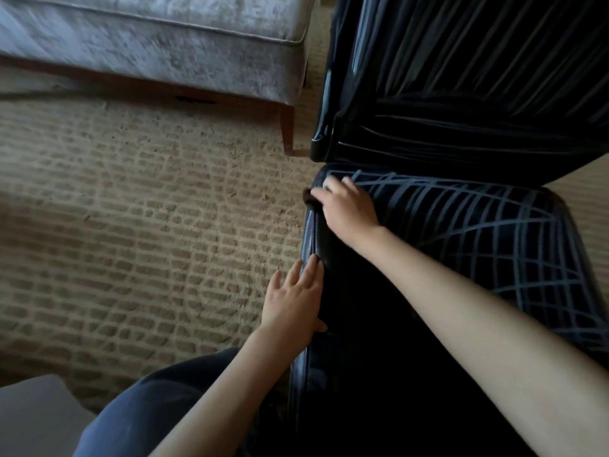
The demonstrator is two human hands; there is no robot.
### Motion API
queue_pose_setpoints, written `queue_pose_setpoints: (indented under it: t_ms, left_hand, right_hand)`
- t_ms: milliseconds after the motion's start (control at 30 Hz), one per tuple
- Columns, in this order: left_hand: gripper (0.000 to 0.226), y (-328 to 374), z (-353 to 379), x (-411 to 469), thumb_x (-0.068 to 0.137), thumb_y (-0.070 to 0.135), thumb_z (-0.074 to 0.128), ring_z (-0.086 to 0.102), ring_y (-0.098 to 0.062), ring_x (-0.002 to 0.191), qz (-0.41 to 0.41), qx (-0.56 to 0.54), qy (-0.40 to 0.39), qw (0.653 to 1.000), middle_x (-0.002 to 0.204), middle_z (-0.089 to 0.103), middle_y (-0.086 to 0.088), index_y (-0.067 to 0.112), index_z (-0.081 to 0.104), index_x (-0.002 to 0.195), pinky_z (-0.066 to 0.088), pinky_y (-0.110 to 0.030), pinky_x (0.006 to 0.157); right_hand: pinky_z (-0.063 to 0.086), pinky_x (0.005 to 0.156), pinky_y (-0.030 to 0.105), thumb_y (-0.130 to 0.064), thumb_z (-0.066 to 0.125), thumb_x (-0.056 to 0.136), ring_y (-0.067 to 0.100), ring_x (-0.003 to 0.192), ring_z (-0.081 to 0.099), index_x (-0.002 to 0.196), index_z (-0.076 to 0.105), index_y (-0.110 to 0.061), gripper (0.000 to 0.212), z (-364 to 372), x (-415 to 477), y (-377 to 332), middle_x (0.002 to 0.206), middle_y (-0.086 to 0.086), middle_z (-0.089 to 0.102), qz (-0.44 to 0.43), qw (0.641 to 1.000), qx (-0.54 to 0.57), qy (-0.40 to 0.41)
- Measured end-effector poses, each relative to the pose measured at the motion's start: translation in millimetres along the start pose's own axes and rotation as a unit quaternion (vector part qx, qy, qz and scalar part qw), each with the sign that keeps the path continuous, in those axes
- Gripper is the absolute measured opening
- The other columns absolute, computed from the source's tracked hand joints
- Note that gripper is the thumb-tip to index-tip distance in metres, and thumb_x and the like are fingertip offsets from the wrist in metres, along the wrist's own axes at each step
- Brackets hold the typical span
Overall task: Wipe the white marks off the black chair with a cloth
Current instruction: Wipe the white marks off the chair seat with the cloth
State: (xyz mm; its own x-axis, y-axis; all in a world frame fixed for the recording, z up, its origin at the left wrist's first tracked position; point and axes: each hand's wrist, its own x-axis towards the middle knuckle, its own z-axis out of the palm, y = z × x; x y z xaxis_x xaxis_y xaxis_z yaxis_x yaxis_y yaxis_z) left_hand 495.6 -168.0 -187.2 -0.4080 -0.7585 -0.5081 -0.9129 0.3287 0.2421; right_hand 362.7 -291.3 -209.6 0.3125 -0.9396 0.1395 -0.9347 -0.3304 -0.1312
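Observation:
The black chair [461, 245] fills the right half of the view, its seat and back crossed by pale blue-grey lines. My right hand [347, 206] lies on the seat's far left corner with its fingers curled over a small pale cloth [330, 183], of which only a bit shows past the fingertips. My left hand [295, 300] rests flat against the seat's left edge, fingers straight and thumb on the seat. I cannot pick out separate white marks; blur and the hand hide that corner.
A grey velvet sofa [158, 44] on wooden legs stands at the back left, close to the chair. Beige patterned carpet [131, 209] covers the floor on the left. My dark-trousered knee [158, 407] and a grey block [33, 420] sit at the bottom left.

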Motion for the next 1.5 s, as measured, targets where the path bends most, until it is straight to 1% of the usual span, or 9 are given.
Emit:
queue_pose_setpoints:
  t_ms: [267,467,533,667,800,1000,1200,1400,1500]
  left_hand:
    - [0.100,-3,-1,3,0.088,0.041,0.059,-0.017,-0.020,0.144,0.006,-0.019,-0.014,1.000,0.155,-0.024,0.002,0.015,-0.016,0.149,0.001,-0.041,0.117]
    - [0.099,0,0,4,0.087,0.040,0.061,-0.013,-0.019,0.145,0.000,-0.019,-0.017,1.000,0.157,-0.018,0.000,0.014,-0.012,0.149,0.003,-0.041,0.118]
    - [0.100,0,1,2,0.087,0.041,0.060,-0.011,-0.019,0.146,0.001,-0.023,-0.013,1.000,0.157,-0.020,0.002,0.016,-0.014,0.149,0.005,-0.040,0.119]
    - [0.100,-3,3,0,0.087,0.041,0.060,-0.010,-0.017,0.146,0.006,-0.035,-0.010,0.999,0.156,-0.023,0.005,0.019,-0.015,0.149,0.008,-0.041,0.119]
    - [0.100,-5,1,4,0.086,0.042,0.062,-0.008,-0.018,0.146,0.014,-0.023,0.006,1.000,0.157,-0.019,0.003,0.017,-0.012,0.150,0.010,-0.040,0.119]
    - [0.103,-3,0,6,0.083,0.047,0.063,-0.006,-0.016,0.146,0.015,0.000,0.018,1.000,0.158,-0.014,0.003,0.017,-0.008,0.151,0.010,-0.036,0.118]
    - [0.102,-1,-2,5,0.081,0.050,0.062,-0.004,-0.015,0.146,0.019,-0.005,0.049,0.999,0.159,-0.009,0.003,0.017,-0.004,0.151,0.009,-0.033,0.117]
    - [0.106,2,1,8,0.072,0.057,0.067,0.011,-0.013,0.144,0.010,-0.019,0.100,0.995,0.156,0.007,0.005,0.017,0.006,0.149,0.018,-0.031,0.114]
    - [0.108,-1,3,6,0.075,0.060,0.063,0.008,-0.015,0.145,0.016,-0.023,0.093,0.995,0.157,0.003,0.004,0.020,-0.003,0.150,0.015,-0.031,0.115]
  right_hand:
    - [0.042,0.076,0.039,-0.004,0.043,0.091,0.036,0.104,0.050,0.105,0.058,-0.007,0.021,-8,42,17,0.115,0.014,0.050,0.207,0.978,-0.014,-0.031]
    - [0.049,0.065,0.036,-0.010,0.044,0.080,0.028,0.071,0.054,0.081,0.066,-0.013,0.022,10,-53,-21,0.079,0.006,0.058,-0.135,0.991,-0.002,0.017]
    - [0.050,0.061,0.036,-0.010,0.042,0.080,0.029,0.069,0.055,0.085,0.068,-0.012,0.026,11,-37,-3,0.079,0.007,0.059,-0.147,0.988,-0.009,0.034]
    - [0.050,0.071,0.041,-0.003,0.048,0.084,0.039,0.089,0.056,0.105,0.065,-0.008,0.028,-4,10,47,0.103,0.017,0.058,0.113,0.993,0.000,0.025]
    - [0.045,0.085,0.039,-0.009,0.046,0.091,0.037,0.106,0.055,0.109,0.060,-0.007,0.022,-11,28,60,0.118,0.015,0.052,0.321,0.947,0.018,-0.015]
    - [0.044,0.075,0.041,-0.007,0.044,0.090,0.038,0.097,0.055,0.113,0.058,-0.006,0.027,-5,2,40,0.110,0.018,0.051,0.095,0.994,0.037,-0.050]
    - [0.046,0.084,0.040,-0.004,0.047,0.089,0.040,0.101,0.057,0.104,0.064,0.002,0.024,-29,-18,132,0.110,0.022,0.057,0.335,0.942,0.007,-0.015]
    - [0.043,0.075,0.040,-0.008,0.047,0.089,0.038,0.093,0.056,0.103,0.060,-0.003,0.019,-8,-2,32,0.105,0.018,0.054,0.117,0.989,0.082,-0.048]
    - [0.042,0.075,0.039,-0.008,0.045,0.090,0.038,0.095,0.056,0.107,0.060,-0.005,0.023,-20,-4,70,0.107,0.020,0.053,0.140,0.987,0.053,-0.055]
